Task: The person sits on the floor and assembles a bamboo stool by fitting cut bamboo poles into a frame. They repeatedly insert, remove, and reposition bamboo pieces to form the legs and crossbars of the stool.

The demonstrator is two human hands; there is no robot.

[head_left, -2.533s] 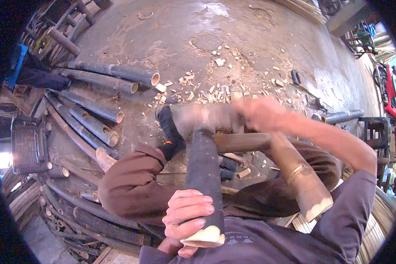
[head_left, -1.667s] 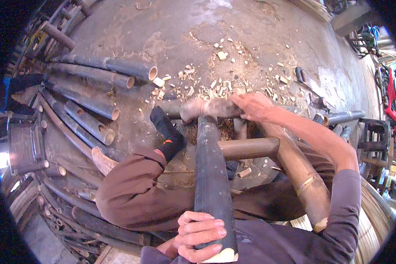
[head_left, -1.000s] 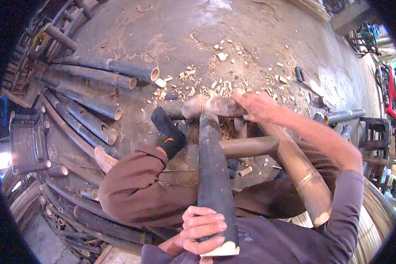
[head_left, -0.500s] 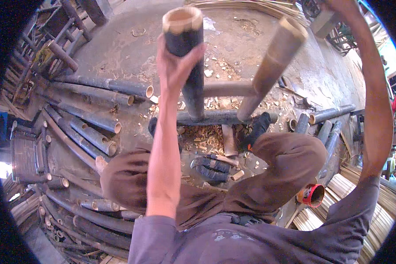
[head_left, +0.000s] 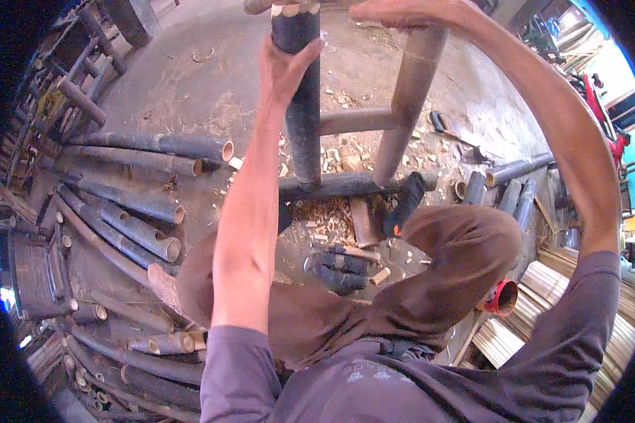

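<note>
My left hand (head_left: 286,70) is wrapped round the upper part of a dark upright bamboo post (head_left: 305,113), just below its pale cut rim. At the upper edge of the view, a brown wooden piece (head_left: 259,5) lies by that rim, partly cut off. My right hand (head_left: 406,14) is raised at the top, to the right of the post, fingers curled; what it grips is hidden. Behind it stands a lighter bamboo post (head_left: 416,77). A bamboo crosspiece (head_left: 360,121) joins the two posts, and their lower ends meet a dark bamboo pole (head_left: 349,185) lying on the floor.
Several bamboo poles (head_left: 155,144) lie on the left. Wood chips (head_left: 324,218) cover the floor between my feet, near a dark bundled object (head_left: 339,271). A saw (head_left: 451,130) lies farther right. A red-rimmed container (head_left: 502,297) and pale bamboo strips (head_left: 536,296) are beside my right leg.
My right hand has come down and leftward from the upper right toward the post's top. The bamboo frame has shifted upward in view, with my left hand still round its dark post.
</note>
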